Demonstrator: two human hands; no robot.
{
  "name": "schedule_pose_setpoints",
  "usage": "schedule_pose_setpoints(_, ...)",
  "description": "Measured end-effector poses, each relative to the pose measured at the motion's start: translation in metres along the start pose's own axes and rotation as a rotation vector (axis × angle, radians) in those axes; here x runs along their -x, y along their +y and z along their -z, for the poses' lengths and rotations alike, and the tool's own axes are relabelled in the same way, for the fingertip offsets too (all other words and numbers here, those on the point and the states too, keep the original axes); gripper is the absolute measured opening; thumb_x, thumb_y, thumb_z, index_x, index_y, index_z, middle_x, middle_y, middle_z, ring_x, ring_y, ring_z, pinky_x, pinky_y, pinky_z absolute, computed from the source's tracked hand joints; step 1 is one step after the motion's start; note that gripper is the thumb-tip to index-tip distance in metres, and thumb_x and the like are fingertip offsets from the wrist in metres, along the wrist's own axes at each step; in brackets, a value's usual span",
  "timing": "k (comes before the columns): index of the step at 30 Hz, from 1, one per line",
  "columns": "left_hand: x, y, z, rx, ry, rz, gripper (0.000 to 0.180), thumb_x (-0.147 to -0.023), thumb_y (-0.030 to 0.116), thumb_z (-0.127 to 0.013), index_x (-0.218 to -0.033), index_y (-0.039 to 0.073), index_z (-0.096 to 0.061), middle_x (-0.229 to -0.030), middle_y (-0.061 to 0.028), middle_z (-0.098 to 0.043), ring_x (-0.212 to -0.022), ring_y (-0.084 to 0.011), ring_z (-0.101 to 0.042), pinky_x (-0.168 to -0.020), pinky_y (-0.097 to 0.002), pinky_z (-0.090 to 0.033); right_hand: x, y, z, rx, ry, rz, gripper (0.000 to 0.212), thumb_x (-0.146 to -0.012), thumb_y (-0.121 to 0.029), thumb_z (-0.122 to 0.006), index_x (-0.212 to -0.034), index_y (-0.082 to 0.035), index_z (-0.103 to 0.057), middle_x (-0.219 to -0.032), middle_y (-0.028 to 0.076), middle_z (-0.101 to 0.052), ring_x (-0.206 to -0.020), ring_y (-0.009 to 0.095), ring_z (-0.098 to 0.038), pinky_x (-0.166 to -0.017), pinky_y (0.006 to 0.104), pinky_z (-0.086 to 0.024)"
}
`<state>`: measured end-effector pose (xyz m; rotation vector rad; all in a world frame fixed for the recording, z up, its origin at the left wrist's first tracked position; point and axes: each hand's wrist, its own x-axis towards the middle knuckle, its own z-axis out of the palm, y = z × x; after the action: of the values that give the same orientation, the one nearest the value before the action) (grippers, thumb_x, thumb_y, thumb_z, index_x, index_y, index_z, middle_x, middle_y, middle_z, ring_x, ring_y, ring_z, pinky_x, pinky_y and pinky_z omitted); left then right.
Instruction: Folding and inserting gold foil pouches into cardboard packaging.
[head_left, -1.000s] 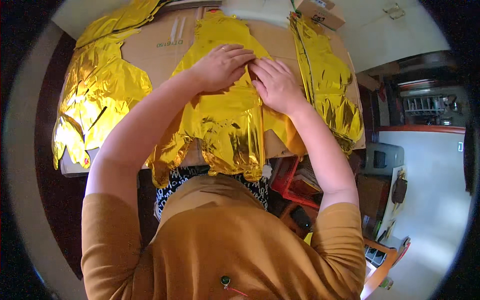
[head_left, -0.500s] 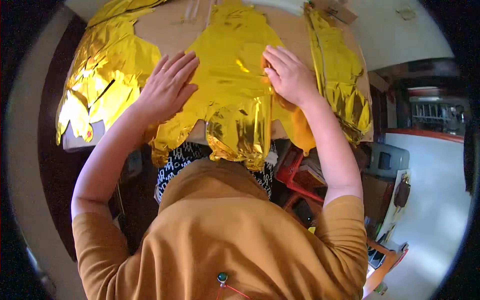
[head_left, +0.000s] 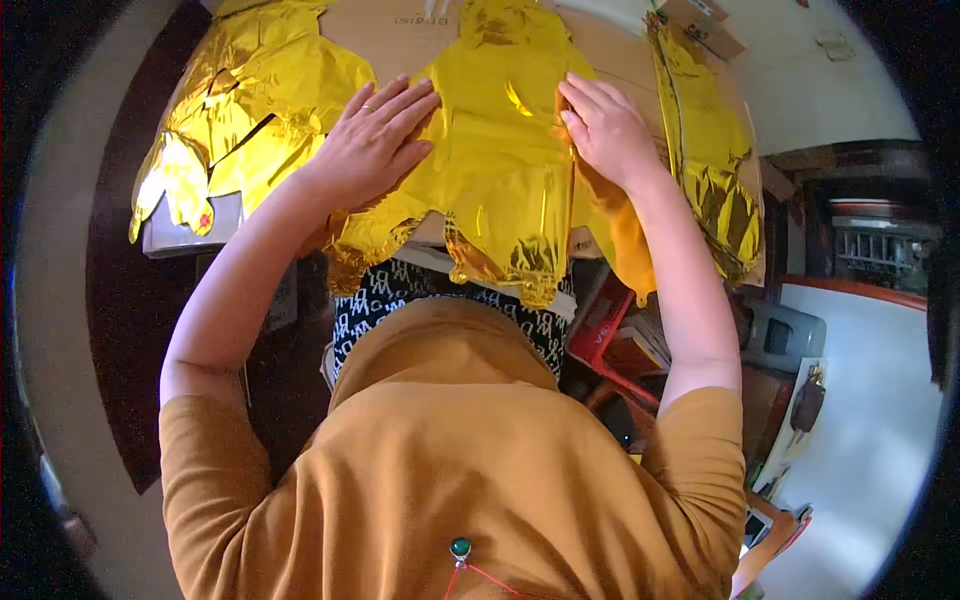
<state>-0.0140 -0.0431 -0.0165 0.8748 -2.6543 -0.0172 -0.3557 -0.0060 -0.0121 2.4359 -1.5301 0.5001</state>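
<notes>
Now left hand (head_left: 378,138) and right hand (head_left: 613,132) well apart on gold foil (head_left: 492,150), fingers extended, ungripping; earlier close together.

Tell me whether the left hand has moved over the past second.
Yes: the left hand has moved leftward and down the picture, judged against the printed mark on the cardboard.

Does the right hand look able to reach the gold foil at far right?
Probably yes: the right hand is close to that gold foil, with only cardboard visible between them.
</notes>
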Motion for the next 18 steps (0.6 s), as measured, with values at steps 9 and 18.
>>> schedule_pose_setpoints(9, 0.002, -0.005, 0.003, -0.006, -0.026, 0.016, 0.056, -0.096, 0.031, -0.056, -0.145, 0.009, -0.041, -0.152, -0.0121, -0.039, -0.142, -0.0327, -0.033, -0.117, -0.0508, -0.022, -0.001, -0.008, 0.0, 0.029, 0.01, -0.036, 0.038, -0.092, -0.024, -0.059, -0.126, -0.008, -0.061, -0.132, 0.007, -0.06, -0.117, 0.03, -0.056, -0.101, 0.0424, -0.045)
schedule_pose_setpoints(18, -0.064, 0.048, 0.018, 0.203, 0.028, -0.195, 0.074, -0.09, 0.049, -0.059, -0.147, 0.008, -0.037, -0.152, -0.02, -0.034, -0.14, -0.0385, -0.033, -0.116, -0.0514, -0.024, -0.004, -0.009, -0.001, -0.01, 0.082, -0.016, 0.035, -0.087, -0.022, -0.062, -0.119, -0.006, -0.062, -0.125, 0.012, -0.062, -0.107, 0.033, -0.057, -0.096, 0.0424, -0.047)
